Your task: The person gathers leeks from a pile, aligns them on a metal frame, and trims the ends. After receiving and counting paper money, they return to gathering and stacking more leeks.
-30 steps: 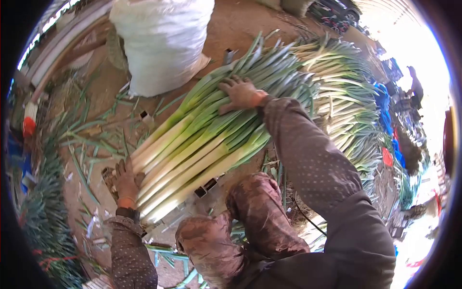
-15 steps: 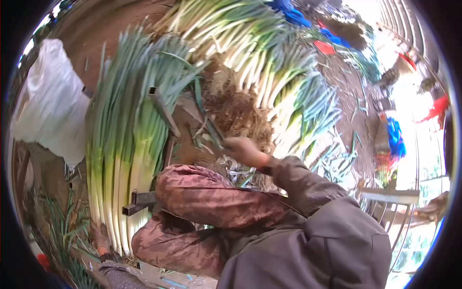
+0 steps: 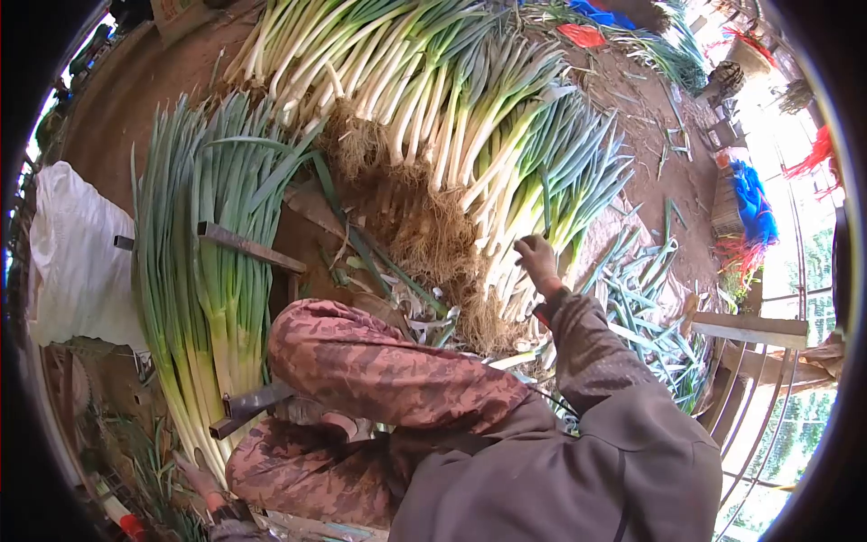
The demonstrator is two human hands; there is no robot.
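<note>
A thick bundle of long green onions (image 3: 226,298) lies across a metal frame at the left, white ends toward the bottom. Beside those white ends is my left hand (image 3: 200,474), its fingers stretched out against the stalks. To the right, my right hand (image 3: 539,259) hovers over a wide pile of green onions (image 3: 452,99), fingers bent but apart and nothing seen in them. Matted roots (image 3: 424,235) show along the pile's near side. Between bundle and pile are the square metal bars (image 3: 251,247) of the frame.
A white plastic sheet (image 3: 81,262) hangs at the far left. Cut green leaves (image 3: 655,316) litter the ground at the right. Beyond stand blue netting (image 3: 751,203) and a wooden board (image 3: 750,329). My camouflage-trousered knee (image 3: 361,361) is close to the frame.
My right hand has moved right, from the frame side of the roots to above the pile's stalks. My view has shifted, too. The left hand stays by the bundle's white ends.
</note>
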